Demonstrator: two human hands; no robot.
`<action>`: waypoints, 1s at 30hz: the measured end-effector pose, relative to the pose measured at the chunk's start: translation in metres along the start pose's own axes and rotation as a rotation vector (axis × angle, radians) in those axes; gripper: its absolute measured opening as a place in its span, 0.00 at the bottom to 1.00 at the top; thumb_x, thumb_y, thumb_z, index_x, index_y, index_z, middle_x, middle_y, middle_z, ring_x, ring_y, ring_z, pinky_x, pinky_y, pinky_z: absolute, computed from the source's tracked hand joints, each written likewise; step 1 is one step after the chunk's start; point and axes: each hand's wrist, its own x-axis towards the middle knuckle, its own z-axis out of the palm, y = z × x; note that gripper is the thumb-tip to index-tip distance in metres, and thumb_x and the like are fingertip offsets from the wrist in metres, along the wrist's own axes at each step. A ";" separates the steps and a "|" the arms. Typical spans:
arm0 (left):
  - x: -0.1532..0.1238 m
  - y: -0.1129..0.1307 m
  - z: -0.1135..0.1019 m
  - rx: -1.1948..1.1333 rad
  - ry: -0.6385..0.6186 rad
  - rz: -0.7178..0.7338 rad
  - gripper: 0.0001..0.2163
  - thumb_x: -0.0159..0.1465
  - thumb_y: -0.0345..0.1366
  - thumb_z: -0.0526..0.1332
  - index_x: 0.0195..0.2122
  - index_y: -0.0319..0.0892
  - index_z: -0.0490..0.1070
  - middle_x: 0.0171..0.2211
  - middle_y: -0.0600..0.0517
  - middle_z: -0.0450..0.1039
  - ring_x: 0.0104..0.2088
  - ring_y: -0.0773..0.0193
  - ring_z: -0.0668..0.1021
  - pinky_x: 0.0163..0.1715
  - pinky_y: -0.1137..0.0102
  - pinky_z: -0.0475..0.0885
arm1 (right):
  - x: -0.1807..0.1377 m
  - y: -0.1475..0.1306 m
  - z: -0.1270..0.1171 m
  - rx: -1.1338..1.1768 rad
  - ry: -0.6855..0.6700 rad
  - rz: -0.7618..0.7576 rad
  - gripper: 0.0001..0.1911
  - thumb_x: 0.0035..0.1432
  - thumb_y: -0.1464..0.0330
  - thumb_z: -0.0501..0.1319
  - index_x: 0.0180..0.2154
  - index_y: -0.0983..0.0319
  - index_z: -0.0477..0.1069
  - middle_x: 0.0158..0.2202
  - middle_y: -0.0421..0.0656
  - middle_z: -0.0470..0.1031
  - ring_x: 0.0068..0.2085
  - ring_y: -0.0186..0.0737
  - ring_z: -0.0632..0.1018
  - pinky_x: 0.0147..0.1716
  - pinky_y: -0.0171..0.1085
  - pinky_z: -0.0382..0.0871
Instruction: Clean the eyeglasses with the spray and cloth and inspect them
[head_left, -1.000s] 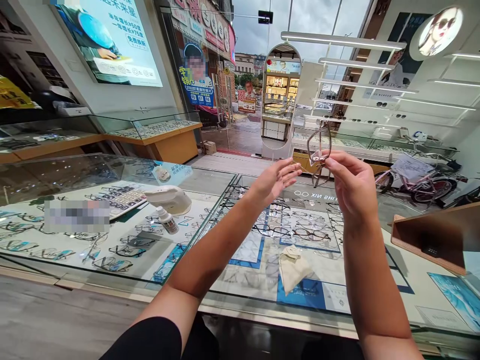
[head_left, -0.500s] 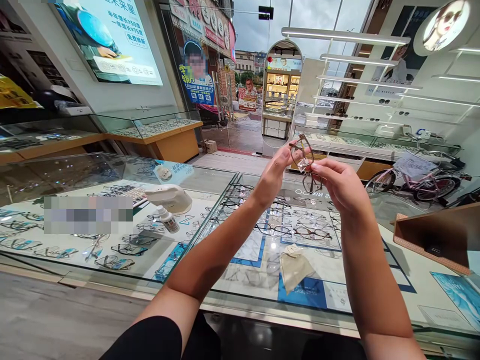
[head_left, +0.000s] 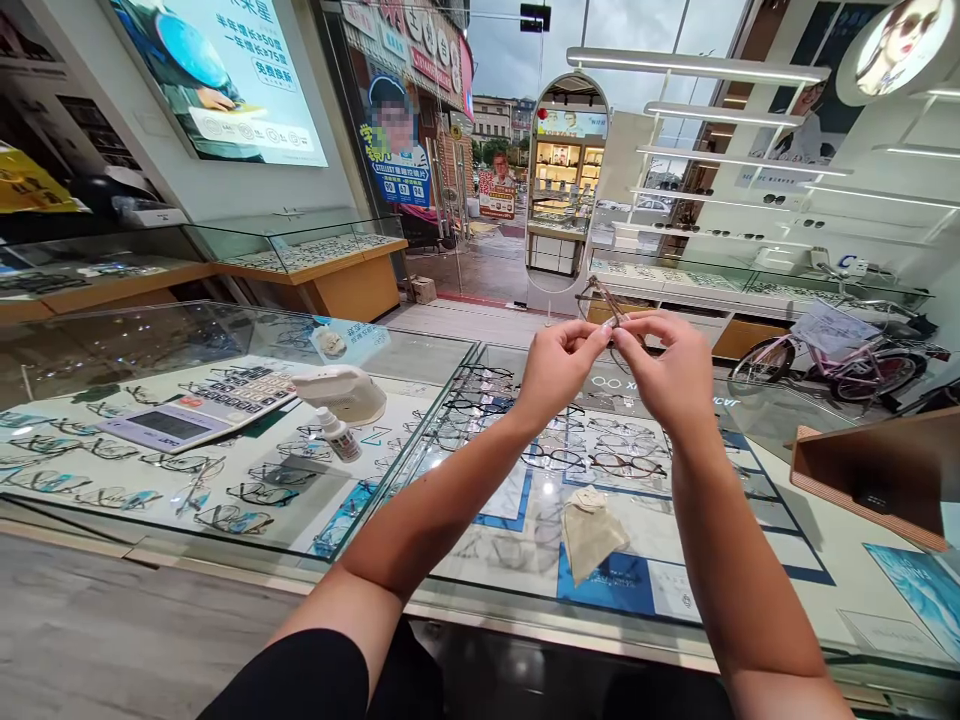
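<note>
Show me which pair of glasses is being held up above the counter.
The pair pinched between the left hand and right hand. It is raised in the air, while the other glasses in this counter lie under its glass top.

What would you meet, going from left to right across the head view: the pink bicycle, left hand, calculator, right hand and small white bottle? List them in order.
Calculator → small white bottle → left hand → right hand (fingertips of both hands on the eyeglasses) → pink bicycle.

Cloth (head_left: 589, 538) lies on the counter (head_left: 487, 550) before the raised glasses (head_left: 605, 303) (calculator (head_left: 187, 410), bottle (head_left: 338, 437) leftward).
</note>
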 end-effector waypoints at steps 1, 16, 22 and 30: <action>0.001 -0.002 0.000 -0.002 -0.008 -0.015 0.15 0.66 0.50 0.69 0.33 0.42 0.81 0.23 0.53 0.67 0.30 0.64 0.72 0.29 0.69 0.64 | -0.001 -0.001 0.001 -0.065 -0.003 -0.020 0.09 0.63 0.60 0.68 0.36 0.57 0.84 0.48 0.49 0.86 0.52 0.56 0.81 0.56 0.56 0.69; 0.012 -0.039 0.002 0.225 -0.063 -0.130 0.12 0.66 0.47 0.67 0.35 0.43 0.78 0.23 0.55 0.67 0.26 0.65 0.67 0.31 0.67 0.60 | -0.001 0.000 -0.033 -0.199 -0.265 0.093 0.21 0.64 0.49 0.68 0.28 0.57 0.79 0.28 0.46 0.79 0.35 0.49 0.76 0.40 0.48 0.66; 0.014 -0.071 0.008 0.629 -0.219 -0.032 0.06 0.68 0.38 0.61 0.38 0.44 0.75 0.23 0.56 0.66 0.27 0.62 0.68 0.36 0.66 0.61 | 0.003 0.002 -0.063 -0.050 -0.074 -0.047 0.07 0.64 0.60 0.67 0.40 0.56 0.77 0.29 0.41 0.73 0.33 0.42 0.73 0.38 0.44 0.68; 0.036 -0.112 0.038 0.939 -0.518 -0.112 0.04 0.62 0.32 0.64 0.33 0.44 0.79 0.36 0.44 0.80 0.43 0.48 0.79 0.50 0.59 0.67 | -0.004 -0.026 -0.085 -0.032 -0.129 -0.033 0.06 0.70 0.72 0.59 0.42 0.55 0.73 0.30 0.39 0.70 0.27 0.36 0.68 0.33 0.42 0.61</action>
